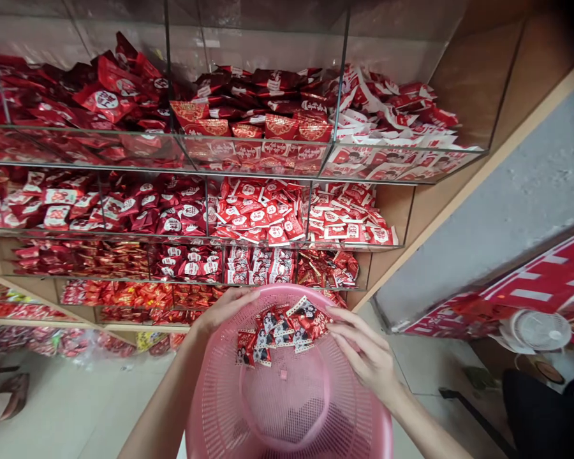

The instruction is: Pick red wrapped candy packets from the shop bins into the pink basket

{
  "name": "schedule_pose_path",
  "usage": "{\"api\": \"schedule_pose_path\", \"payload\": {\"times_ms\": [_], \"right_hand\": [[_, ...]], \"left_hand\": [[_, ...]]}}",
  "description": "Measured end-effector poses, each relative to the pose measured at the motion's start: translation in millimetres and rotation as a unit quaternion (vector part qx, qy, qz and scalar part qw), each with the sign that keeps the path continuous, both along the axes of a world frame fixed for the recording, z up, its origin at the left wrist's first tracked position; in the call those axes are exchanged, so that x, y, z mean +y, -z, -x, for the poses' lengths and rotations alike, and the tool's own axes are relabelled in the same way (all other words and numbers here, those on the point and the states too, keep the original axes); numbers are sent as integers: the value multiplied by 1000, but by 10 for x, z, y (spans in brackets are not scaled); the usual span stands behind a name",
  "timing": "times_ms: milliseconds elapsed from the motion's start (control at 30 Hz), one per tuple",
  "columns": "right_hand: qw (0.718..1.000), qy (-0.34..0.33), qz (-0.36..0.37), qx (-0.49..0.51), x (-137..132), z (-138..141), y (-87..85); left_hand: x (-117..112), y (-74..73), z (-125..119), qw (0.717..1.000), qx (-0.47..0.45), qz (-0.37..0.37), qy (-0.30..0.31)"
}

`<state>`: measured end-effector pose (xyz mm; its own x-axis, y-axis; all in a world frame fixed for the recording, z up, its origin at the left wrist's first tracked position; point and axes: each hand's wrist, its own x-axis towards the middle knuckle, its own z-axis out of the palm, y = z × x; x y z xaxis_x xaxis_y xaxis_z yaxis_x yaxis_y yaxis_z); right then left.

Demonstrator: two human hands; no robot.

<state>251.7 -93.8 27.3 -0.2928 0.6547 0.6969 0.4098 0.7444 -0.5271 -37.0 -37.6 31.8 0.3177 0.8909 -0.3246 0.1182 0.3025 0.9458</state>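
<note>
A pink plastic basket [287, 408] is tilted up in front of me. My left hand [222, 312] grips its far left rim, fingers curled over the edge. A small heap of red, white and black candy packets [282, 331] lies against the basket's far inner wall. My right hand [363, 354] reaches into the basket from the right, fingers bent, fingertips touching the packets at the edge of the heap. Whether it grips a packet is not visible.
Tiered clear acrylic bins [249, 159] full of red wrapped candies fill the wooden shelf ahead. A grey wall [507, 210] rises on the right, with a red box [530, 287] and a small white fan [538, 328] below it. Light floor tiles lie beneath.
</note>
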Motion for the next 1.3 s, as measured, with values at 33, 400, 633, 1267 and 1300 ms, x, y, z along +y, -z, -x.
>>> {"api": "schedule_pose_path", "payload": {"times_ms": [33, 400, 633, 1267, 1300], "right_hand": [[1000, -6, 6, -11, -8, 10, 8], [959, -53, 92, -263, -23, 516, -87], [909, 16, 182, -374, 161, 1097, -108], [899, 17, 235, -369, 528, 1792, 432], [901, 11, 230, -368, 501, 1775, 406]], "left_hand": [[-2, 1, 6, 1000, 5, -6, -4], [22, 53, 9, 999, 22, -34, -4], [31, 55, 27, 999, 20, -33, 2], [155, 19, -29, 989, 120, -86, -24], [163, 27, -30, 988, 124, -87, -30]]}}
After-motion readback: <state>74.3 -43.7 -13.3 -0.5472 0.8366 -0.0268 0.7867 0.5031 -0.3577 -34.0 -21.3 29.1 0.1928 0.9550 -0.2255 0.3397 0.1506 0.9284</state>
